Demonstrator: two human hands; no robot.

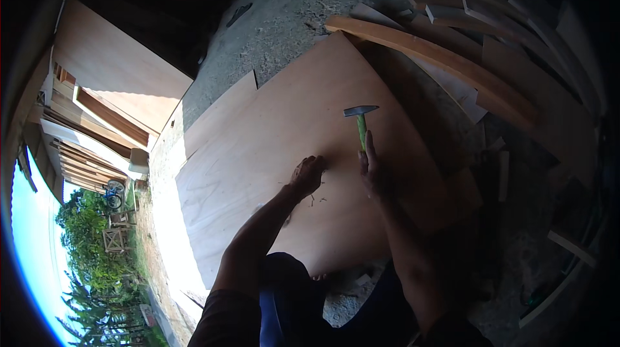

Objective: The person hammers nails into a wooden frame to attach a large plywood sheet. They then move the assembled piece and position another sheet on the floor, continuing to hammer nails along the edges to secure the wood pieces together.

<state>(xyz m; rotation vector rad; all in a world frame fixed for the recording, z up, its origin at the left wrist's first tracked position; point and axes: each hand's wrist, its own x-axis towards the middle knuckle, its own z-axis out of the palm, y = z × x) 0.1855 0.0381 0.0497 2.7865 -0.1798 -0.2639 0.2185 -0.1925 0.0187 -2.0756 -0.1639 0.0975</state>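
Note:
A large plywood sheet (258, 134) lies in front of me. Over its middle, my right hand (371, 176) grips the green handle of a hammer (361, 114), one finger stretched along the handle and the grey head pointing away from me. To the left, my left hand (309, 174) rests low at the sheet with its fingers bent and pressed together; whatever they pinch is too small to make out. Several small nails (315, 200) lie scattered on the wood just below that hand.
Long timber beams (433, 50) and boards are piled at the right and far right. Another plywood panel (116, 56) leans at the left, near stacked lumber (90, 160). Loose offcuts (571, 247) lie on the concrete floor (284, 18) at the right. Bright sunlight falls along the left edge.

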